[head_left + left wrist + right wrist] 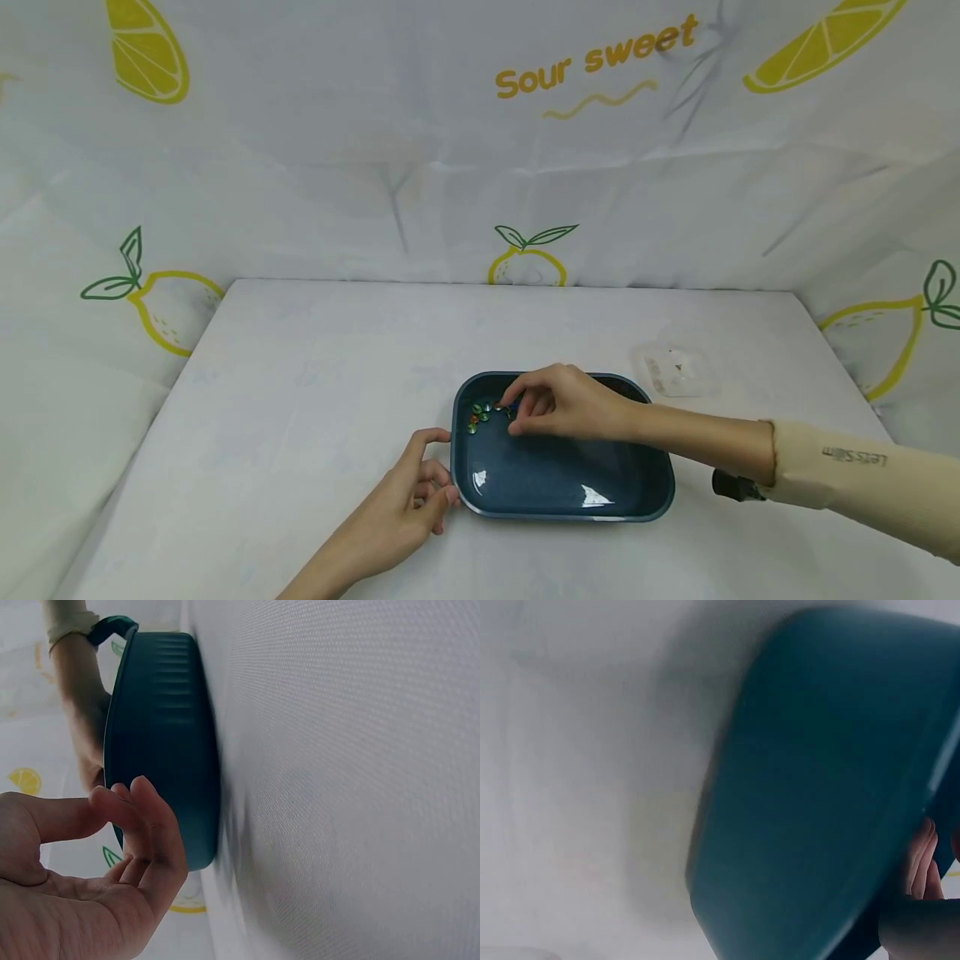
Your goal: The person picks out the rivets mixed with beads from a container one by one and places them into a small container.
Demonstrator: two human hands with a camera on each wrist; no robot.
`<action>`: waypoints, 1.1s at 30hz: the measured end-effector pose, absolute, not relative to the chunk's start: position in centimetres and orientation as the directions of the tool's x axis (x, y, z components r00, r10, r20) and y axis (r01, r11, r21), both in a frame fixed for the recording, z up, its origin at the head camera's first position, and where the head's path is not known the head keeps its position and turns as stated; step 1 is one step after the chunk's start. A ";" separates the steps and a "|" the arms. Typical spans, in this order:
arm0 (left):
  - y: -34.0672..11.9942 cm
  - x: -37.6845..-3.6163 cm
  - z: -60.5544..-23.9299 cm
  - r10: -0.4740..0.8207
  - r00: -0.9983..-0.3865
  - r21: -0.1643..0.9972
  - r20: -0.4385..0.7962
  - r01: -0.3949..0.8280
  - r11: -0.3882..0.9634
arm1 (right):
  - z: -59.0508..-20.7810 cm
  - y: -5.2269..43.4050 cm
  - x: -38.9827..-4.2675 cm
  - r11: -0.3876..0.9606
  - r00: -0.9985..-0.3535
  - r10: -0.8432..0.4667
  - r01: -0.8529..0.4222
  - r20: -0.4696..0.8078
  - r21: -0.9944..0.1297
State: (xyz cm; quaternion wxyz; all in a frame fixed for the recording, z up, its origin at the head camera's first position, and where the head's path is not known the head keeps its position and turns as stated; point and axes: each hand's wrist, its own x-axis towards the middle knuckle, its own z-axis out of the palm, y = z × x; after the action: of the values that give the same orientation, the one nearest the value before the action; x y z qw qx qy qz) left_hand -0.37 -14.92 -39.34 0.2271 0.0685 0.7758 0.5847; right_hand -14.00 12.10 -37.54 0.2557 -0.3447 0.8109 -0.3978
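Near the table's (300, 400) front edge: dark blue tray (555, 487), glass beads (480, 413) in its far-left corner. Right hand (562, 404) pinching among them, catch unclear; left hand (408, 500) loosely curled, steadying the rim. Apparently mid-pick; next, a clean lift.

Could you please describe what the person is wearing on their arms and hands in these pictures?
Both hands are bare, with no gloves or rings visible. The right hand comes out of a cream, close-fitting sleeve printed with small dark lettering along the forearm. A dark strap or band shows beneath that arm near the cuff. The left hand and its visible forearm show no sleeve.
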 end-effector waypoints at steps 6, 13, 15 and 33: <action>-14.9 -0.4 -39.4 0.376 -0.887 0.940 -0.268 -0.155 0.305 | -38.6 12.2 -13.8 0.457 -0.651 -0.742 -0.318 -0.159 -0.831; -14.9 -0.4 -39.3 0.376 -0.884 0.939 -0.276 -0.165 0.300 | -39.4 12.2 -13.8 0.466 -0.656 -0.726 -0.251 -0.205 -0.848; -14.9 -0.4 -39.3 0.377 -0.885 0.940 -0.274 -0.164 0.298 | -39.6 12.2 -13.8 0.471 -0.657 -0.723 -0.242 -0.214 -0.849; -15.0 -0.4 -39.4 0.381 -0.884 0.944 -0.270 -0.165 0.287 | -40.6 12.4 -14.0 0.511 -0.650 -0.731 -0.316 -0.210 -0.799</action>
State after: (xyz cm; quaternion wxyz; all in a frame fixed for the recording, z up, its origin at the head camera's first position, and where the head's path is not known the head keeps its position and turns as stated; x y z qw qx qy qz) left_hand -0.36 -15.00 -39.35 0.2300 0.0703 0.7684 0.5930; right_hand -13.96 12.38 -40.61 0.2732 -0.3171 0.8252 -0.3793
